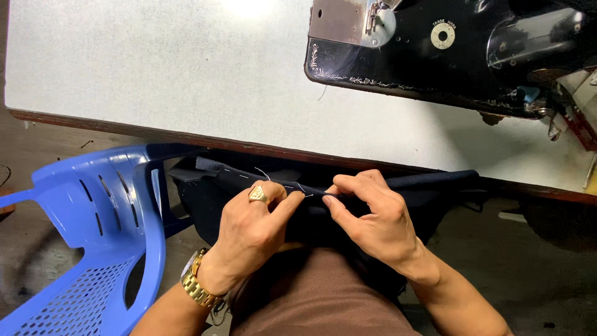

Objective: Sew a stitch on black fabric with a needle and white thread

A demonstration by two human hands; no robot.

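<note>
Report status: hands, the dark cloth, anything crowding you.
Left hand and right hand both pinch the dark cloth along its white-stitched edge. Blue plastic chair close at left.

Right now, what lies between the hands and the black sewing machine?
In the head view, the table's wooden edge and bare white top lie between the hands' dark cloth and the sewing machine.

I see a pale surface (155,68) with a dark wooden front edge. On it, at the far right, sits a black sewing machine (448,50) with a metal plate.
</note>
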